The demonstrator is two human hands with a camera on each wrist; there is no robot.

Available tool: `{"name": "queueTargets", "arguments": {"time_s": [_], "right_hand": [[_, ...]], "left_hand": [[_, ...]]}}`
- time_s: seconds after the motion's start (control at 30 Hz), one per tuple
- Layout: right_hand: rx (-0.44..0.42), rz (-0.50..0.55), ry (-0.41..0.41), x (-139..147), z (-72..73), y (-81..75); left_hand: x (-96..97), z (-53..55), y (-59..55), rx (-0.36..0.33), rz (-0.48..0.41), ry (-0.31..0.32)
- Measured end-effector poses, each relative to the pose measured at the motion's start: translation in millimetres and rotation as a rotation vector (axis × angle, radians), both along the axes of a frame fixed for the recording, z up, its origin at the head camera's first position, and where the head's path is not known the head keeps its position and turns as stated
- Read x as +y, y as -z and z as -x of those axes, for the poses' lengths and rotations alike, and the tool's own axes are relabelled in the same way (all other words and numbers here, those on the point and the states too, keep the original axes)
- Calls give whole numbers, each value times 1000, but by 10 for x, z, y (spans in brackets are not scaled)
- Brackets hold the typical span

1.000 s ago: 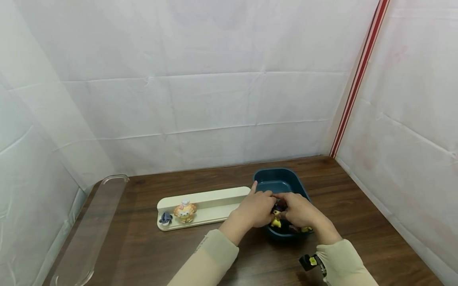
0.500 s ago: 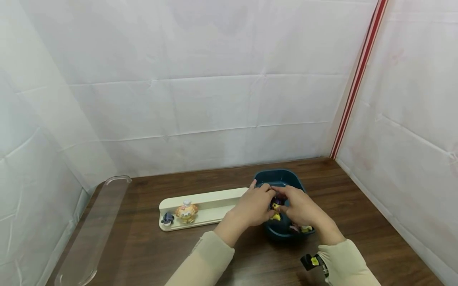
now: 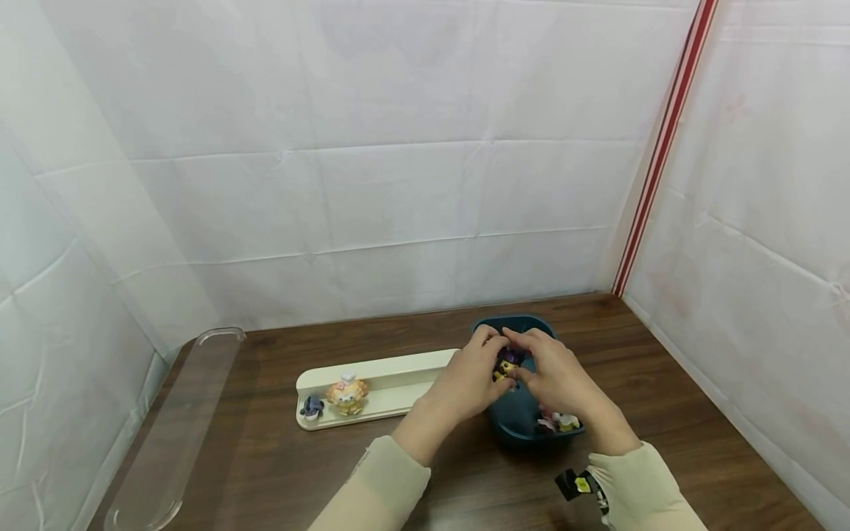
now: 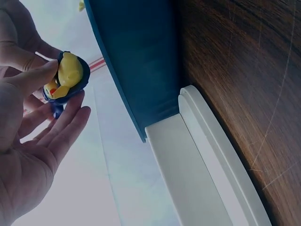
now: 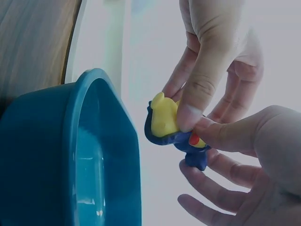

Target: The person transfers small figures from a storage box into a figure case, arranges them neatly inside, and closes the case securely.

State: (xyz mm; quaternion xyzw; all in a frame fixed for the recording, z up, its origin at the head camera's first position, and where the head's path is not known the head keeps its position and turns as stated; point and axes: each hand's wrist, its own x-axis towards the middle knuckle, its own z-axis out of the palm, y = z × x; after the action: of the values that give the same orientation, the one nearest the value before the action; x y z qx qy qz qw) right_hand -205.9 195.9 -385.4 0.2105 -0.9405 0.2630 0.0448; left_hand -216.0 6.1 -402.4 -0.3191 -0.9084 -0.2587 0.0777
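Both hands meet over the dark teal bin point(image 3: 514, 424) in the head view. Between them is a small toy figurine point(image 3: 510, 366), yellow with a dark blue-purple hat and cape. My left hand point(image 3: 468, 375) pinches it from the left, the thumb on its yellow body point(image 4: 70, 70) in the left wrist view. My right hand point(image 3: 556, 377) holds its other side, thumb and fingers around the head end by the red beak point(image 5: 194, 139) in the right wrist view. The figurine lies tipped sideways in both wrist views, beyond the bin's rim point(image 5: 73, 117). Fingers partly cover it.
Pink and white-yellow figurines point(image 3: 559, 421) lie at the bin's near right corner. Left of the bin, a cream tray point(image 3: 392, 398) carries an orange curly-haired figurine point(image 3: 347, 394) and a small blue-grey one point(image 3: 311, 407). A clear plastic cover point(image 3: 175, 428) lies at the table's left.
Both hands have moved up in the head view with the figurine, away from the bin's near end. More of the bin's floor and the figurines at its right corner now show.
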Motion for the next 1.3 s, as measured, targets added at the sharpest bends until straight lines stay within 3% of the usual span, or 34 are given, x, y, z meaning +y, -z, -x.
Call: {"name": "queueTargets", "arguments": {"time_s": [0.27,0.6,0.9,1.3], "right_hand": [[42,50,9,-42,3,4],[86,157,-8,-105,5,-12],[81,226,-33,-101,12,8],[99,259,-51,-205,23,72]], "left_hand": [[-58,11,15,61,-48,12],[-114,17,16,46,-135,-17],[-162,37,45,60,-153,-27],[-281,3,97,148,-196,-26]]}}
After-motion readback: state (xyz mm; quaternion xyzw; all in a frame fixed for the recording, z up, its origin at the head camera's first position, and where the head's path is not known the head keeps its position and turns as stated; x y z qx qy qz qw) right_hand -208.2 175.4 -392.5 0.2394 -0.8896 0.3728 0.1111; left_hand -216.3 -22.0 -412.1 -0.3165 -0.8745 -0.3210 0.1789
